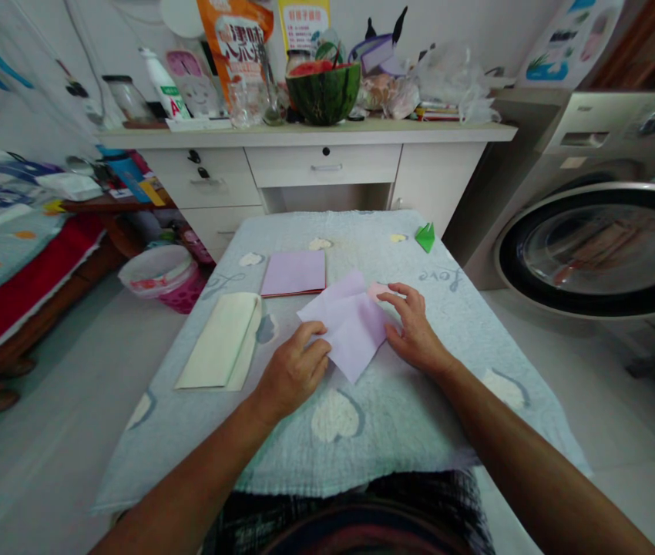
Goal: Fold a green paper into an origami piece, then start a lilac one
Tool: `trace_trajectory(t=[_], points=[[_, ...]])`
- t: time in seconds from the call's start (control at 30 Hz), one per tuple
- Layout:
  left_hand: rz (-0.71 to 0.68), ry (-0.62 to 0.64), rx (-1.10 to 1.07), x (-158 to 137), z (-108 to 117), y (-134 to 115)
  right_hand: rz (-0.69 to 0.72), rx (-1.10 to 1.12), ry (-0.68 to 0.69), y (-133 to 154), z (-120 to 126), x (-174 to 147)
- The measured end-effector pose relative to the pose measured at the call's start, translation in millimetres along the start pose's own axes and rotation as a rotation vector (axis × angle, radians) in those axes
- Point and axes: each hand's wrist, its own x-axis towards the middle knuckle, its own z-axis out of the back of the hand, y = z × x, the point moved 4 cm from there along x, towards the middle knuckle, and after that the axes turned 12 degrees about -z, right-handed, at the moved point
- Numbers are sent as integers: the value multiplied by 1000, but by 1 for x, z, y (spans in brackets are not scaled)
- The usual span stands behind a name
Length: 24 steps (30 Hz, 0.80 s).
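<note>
A light purple sheet of origami paper (356,327) with crease lines lies turned cornerwise on the cloth-covered table. My left hand (297,368) pinches its left edge between thumb and fingers. On the opposite side, my right hand (415,327) has its thumb at the sheet's right corner, its fingers curved and apart. Behind the sheet, a little to the left, sits a stack of purple square paper (294,272) with a reddish lower edge. A folded pale green paper (217,343) rests left of my left hand. Toward the far right corner is a small green folded paper piece (425,237).
The table wears a pale blue cloth (385,432) with heart prints. Beyond it stands a white cabinet (200,181) bearing a cut watermelon (324,94), jars and bags. A washing machine (599,247) is at the right, a pink bin (166,281) at the left.
</note>
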Motion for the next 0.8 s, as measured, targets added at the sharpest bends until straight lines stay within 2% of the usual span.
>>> trace_trajectory(t=[0.23,0.47,0.57,0.67,0.8], points=[[159,-83,-174,-3,-8,10,107,50,151,9,-2,-4],[243,-35,-260,-2,-12,18,156,-153,285,17,-10,-12],[259,37,-263,-4,-16,22,161,-162,318,18,-14,-12],[272,135,-109,-7,-16,22,178,-124,355,19,-16,-12],[270,162,241,-5,-4,11,200,-80,359,23,-17,-11]])
